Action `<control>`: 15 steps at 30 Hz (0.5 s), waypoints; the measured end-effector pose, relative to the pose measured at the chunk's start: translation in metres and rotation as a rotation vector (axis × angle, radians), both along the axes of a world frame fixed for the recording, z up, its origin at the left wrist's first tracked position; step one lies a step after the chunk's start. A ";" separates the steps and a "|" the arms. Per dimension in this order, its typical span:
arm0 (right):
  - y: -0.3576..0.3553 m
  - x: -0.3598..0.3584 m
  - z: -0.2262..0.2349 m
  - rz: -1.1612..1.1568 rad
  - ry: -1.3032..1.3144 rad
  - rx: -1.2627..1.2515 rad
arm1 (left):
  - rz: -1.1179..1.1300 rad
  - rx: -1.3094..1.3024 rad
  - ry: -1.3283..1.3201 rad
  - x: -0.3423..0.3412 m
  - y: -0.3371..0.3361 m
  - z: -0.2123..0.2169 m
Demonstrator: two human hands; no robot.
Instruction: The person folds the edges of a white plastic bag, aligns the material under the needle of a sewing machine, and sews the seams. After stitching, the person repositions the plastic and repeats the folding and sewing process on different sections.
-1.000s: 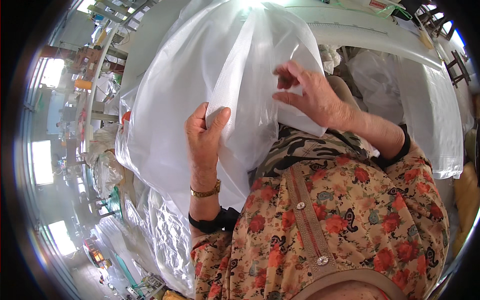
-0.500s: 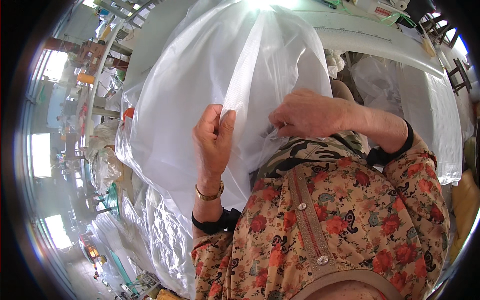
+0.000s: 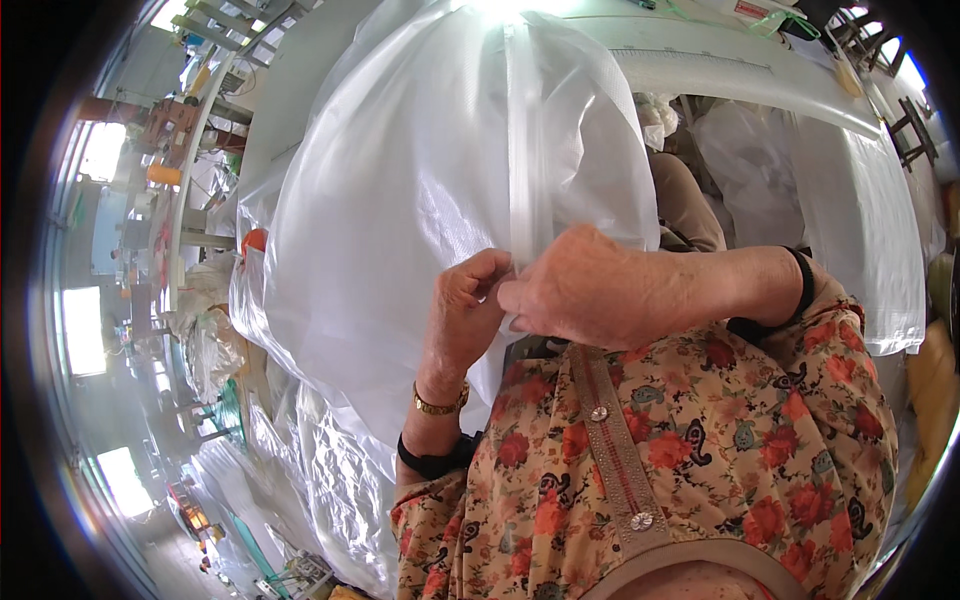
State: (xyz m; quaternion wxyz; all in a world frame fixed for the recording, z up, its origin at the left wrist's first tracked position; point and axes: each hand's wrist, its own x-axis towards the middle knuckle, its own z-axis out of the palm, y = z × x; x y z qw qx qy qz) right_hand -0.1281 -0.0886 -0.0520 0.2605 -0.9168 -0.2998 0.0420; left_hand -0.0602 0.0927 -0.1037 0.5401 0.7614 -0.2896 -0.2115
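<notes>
A large translucent white woven plastic bag (image 3: 420, 220) hangs before the person, hiding the long white table (image 3: 760, 75) beyond; left hand (image 3: 465, 320) and right hand (image 3: 590, 295) each pinch its folded central seam, grips closed on it

A large translucent white plastic bag (image 3: 420, 230) billowed upright, a folded seam running down its middle to the lower edge, which was pinched together.

A workshop: long worktable (image 3: 300, 90), heaped plastic bags (image 3: 330, 480), metal racks (image 3: 215, 25)
</notes>
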 end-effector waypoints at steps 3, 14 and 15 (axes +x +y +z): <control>0.004 0.000 -0.003 0.091 -0.115 0.033 | -0.016 0.026 0.088 -0.002 0.003 -0.004; 0.027 -0.001 -0.026 0.188 -0.460 -0.069 | 0.099 -0.215 0.433 -0.004 0.002 -0.001; 0.026 -0.001 -0.024 0.187 -0.457 -0.068 | 0.099 -0.214 0.436 -0.005 -0.001 0.002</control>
